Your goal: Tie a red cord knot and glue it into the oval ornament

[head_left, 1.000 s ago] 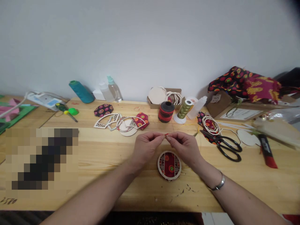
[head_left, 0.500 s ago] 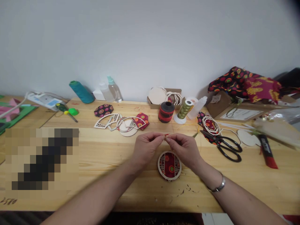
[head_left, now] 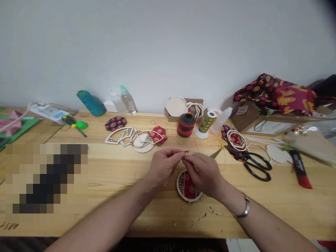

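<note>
Both hands meet above the middle of the table, fingertips pinched together. A short red thread point(head_left: 187, 152) sticks out at my left hand point(head_left: 165, 163), which is closed on it. Beside it, touching at the fingertips, my right hand point(head_left: 204, 172) is pinched too; its fingers appear to be on the same thread, most of which is hidden. Just below lies a round wooden lattice frame point(head_left: 179, 191) backed with dark red patterned fabric point(head_left: 191, 190), partly covered by my right hand. A green tassel point(head_left: 216, 153) rests behind the right hand.
Black-handled scissors point(head_left: 258, 167) lie on the right near a black-and-red tassel point(head_left: 300, 169). A red-and-black thread spool point(head_left: 186, 125) and a green spool point(head_left: 206, 124) stand behind the hands. Fan-shaped wooden frames point(head_left: 115, 135) lie left. A cardboard box point(head_left: 252, 119) stands at the back right.
My right hand has shifted slightly down and left, covering more of the round frame. More of the red thread and the green tassel now shows.
</note>
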Motion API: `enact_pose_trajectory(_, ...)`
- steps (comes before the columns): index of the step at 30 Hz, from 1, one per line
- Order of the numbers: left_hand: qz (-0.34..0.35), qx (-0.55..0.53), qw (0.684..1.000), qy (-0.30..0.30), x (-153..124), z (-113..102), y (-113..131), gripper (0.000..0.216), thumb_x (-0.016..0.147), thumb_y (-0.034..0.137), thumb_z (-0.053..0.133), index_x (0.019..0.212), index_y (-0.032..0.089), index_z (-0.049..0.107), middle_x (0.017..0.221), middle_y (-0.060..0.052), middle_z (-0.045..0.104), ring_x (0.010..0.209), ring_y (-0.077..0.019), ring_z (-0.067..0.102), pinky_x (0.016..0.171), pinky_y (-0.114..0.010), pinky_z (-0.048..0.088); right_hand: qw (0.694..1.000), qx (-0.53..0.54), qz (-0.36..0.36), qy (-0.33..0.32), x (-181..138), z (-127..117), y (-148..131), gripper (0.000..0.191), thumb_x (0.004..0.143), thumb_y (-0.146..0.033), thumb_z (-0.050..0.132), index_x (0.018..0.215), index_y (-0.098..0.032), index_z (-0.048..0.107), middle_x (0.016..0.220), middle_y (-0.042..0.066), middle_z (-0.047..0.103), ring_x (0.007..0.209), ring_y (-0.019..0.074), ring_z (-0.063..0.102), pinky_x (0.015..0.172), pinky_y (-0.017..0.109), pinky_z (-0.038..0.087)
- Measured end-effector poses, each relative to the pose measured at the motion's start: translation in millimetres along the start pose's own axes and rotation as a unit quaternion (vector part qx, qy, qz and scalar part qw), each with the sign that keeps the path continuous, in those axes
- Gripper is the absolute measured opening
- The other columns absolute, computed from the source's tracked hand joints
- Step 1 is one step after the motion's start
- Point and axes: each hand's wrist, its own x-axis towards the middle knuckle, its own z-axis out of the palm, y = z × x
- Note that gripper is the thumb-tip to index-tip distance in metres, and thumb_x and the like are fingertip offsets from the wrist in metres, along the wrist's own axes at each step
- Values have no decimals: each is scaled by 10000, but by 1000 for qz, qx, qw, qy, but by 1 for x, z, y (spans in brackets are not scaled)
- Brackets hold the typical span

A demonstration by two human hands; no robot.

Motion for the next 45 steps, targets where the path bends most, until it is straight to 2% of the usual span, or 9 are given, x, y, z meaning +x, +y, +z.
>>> enact_pose_trajectory(4, -7, 16, 1000, 9, 2, -2, 0, 198, 639, 300, 721, 724, 123, 693, 396, 71, 463, 328, -38, 309, 345, -189, 221, 995, -65, -81, -10, -1, -4, -1, 160, 858, -120, 482, 818, -124, 637, 647, 52, 590, 619, 149, 523, 568, 263, 419)
enact_pose_trajectory(9, 54, 127, 990, -18, 2, -2, 8, 68, 655, 202, 680, 670, 148, 719, 547, 22, 626, 477, -64, 472, 474, -185, 361, 980, -109, -164, -30, 0, -14, 7, 185, 848, -69, 462, 927, -107, 624, 737, 78, 611, 689, 170, 508, 620, 296, 429)
enact_pose_trajectory(12, 50, 167, 982, -68, 0, -1, 13, 77, 662, 176, 660, 667, 155, 734, 582, 13, 655, 530, -79, 502, 542, -200, 396, 990, -45, -129, -20, 4, -18, 12, 174, 852, -74, 467, 899, -136, 623, 768, 73, 609, 718, 162, 519, 634, 287, 440)
enact_pose_trajectory(16, 16, 146, 982, -116, -2, -2, 15, 100, 659, 224, 683, 701, 159, 746, 544, 14, 625, 500, -74, 469, 512, -204, 371, 993, 116, 7, -6, 12, -22, 13, 144, 844, -105, 508, 805, -172, 628, 759, 37, 618, 704, 127, 561, 623, 246, 462)
enact_pose_trajectory(20, -43, 75, 986, -140, -2, -3, 9, 128, 647, 266, 699, 706, 158, 734, 391, 55, 466, 370, -51, 330, 391, -197, 227, 973, 202, 114, 11, 18, -24, 15, 98, 789, -136, 593, 733, -185, 656, 708, 20, 661, 664, 123, 593, 617, 249, 480)
enact_pose_trajectory(26, -99, -51, 986, -125, -1, -1, 5, 151, 595, 276, 742, 644, 147, 682, 355, 80, 386, 325, -41, 262, 355, -198, 167, 920, 314, 236, 23, 16, -14, 15, 80, 706, -218, 658, 774, -193, 692, 689, 21, 704, 610, 134, 629, 567, 255, 511)
enact_pose_trajectory(29, -98, -90, 982, -134, -1, -2, 6, 161, 604, 260, 749, 652, 129, 668, 380, 92, 347, 342, -28, 231, 367, -195, 139, 916, 322, 237, 26, 14, -11, 13, 60, 703, -212, 650, 742, -183, 684, 686, 28, 700, 598, 132, 622, 566, 255, 509)
enact_pose_trajectory(37, -101, -118, 979, -132, -1, -2, 7, 155, 643, 246, 736, 708, 118, 678, 432, 97, 302, 392, -26, 196, 388, -190, 116, 955, 252, 156, 29, 13, -16, 9, 96, 747, -193, 631, 823, -169, 685, 699, 34, 646, 580, 111, 524, 502, 239, 426)
enact_pose_trajectory(45, -93, -111, 982, -124, 1, -3, 5, 161, 631, 260, 750, 702, 134, 680, 420, 94, 335, 368, -23, 220, 371, -182, 123, 953, 259, 147, 53, 14, -17, 10, 99, 761, -173, 623, 779, -196, 718, 674, 31, 683, 606, 124, 602, 567, 252, 494)
